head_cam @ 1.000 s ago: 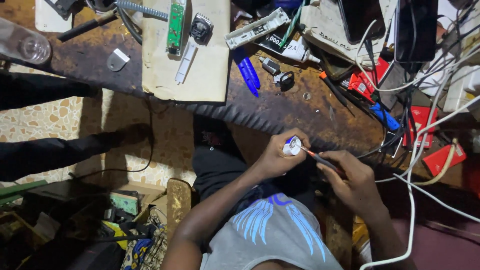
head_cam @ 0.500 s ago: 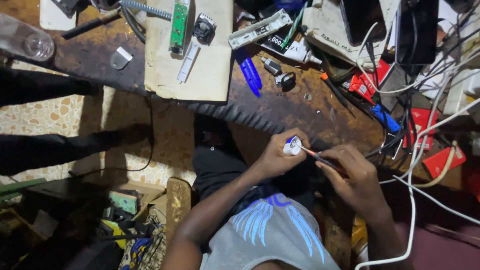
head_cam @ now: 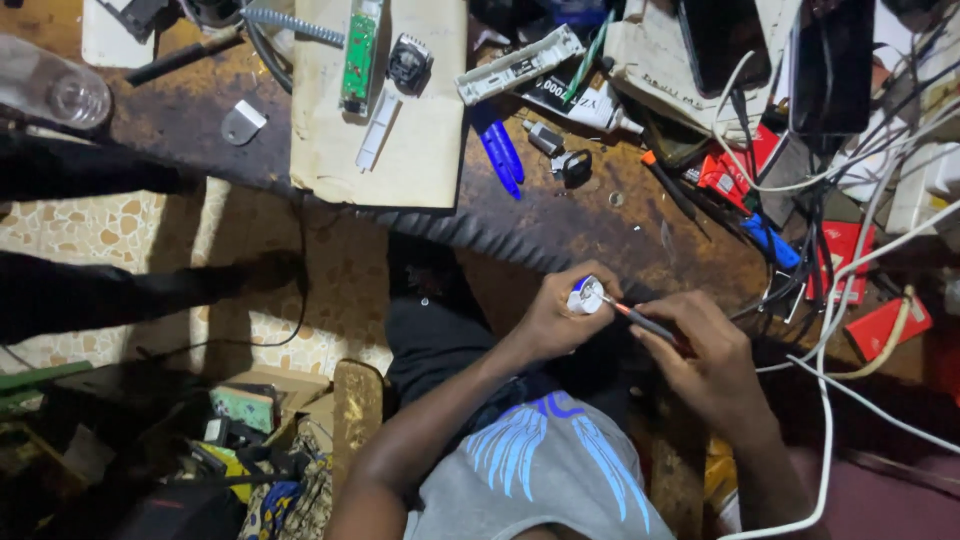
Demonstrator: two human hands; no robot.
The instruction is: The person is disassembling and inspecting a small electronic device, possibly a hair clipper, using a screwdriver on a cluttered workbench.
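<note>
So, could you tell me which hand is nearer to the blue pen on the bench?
Left. The left hand, holding a small white part, sits below the blue pen. The right hand, gripping a thin tool, is farther down and to the right.

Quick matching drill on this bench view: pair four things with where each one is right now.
Things:
1. small white round part
2. thin metal-tipped tool
3. green circuit board
4. blue pen

Places:
A. on the tan cardboard sheet
B. in the left hand
C. on the brown benchtop
D. in the right hand

Pairs: 1-B, 2-D, 3-A, 4-C
</note>
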